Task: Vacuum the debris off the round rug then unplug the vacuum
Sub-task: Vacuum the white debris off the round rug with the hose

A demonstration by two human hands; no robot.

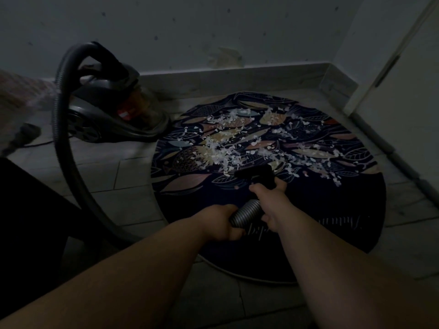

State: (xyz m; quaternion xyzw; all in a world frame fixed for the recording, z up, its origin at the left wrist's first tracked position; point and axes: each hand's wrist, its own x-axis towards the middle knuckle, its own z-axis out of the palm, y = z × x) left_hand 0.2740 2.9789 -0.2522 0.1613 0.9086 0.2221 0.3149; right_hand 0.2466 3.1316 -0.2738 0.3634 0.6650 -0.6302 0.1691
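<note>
A round dark rug (308, 210) with a leaf and fish pattern lies on the tiled floor. White shredded debris (249, 148) is scattered across its far half. A black canister vacuum (107, 115) stands on the floor left of the rug. Its ribbed hose (59, 129) loops up from the canister and down to my hands. My left hand (221, 222) grips the ribbed hose end (247, 212). My right hand (268, 195) grips the handle just behind the black nozzle (254, 174), which sits on the rug at the near edge of the debris.
A wall with a low tiled skirting (237, 77) runs behind the rug. A white door or cabinet panel (392, 91) stands at the right. A dark plug or cord end (28, 134) lies on the floor at the far left. A dark shape (23, 210) fills the lower left.
</note>
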